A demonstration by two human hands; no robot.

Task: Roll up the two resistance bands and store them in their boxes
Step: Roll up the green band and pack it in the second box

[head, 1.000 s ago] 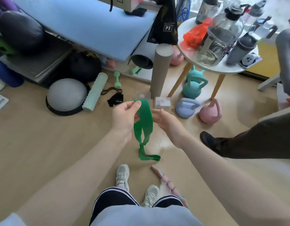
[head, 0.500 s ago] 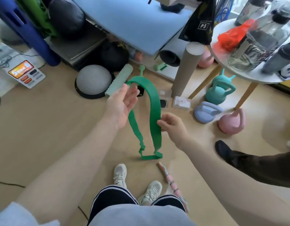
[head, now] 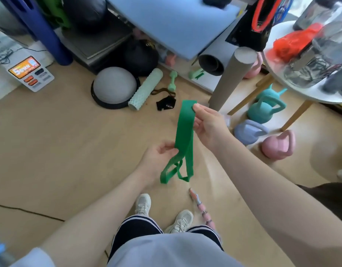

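Four kettlebells [head: 261, 110], two dumbbells [head: 172, 80]

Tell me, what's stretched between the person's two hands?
In the head view, the green resistance band runs from the right hand down to the left hand.

Bare forearms lead to the left hand [head: 158, 157] and right hand [head: 208, 126]; a pale grey top, dark trousers with white side stripes, and white trainers [head: 180, 221] below
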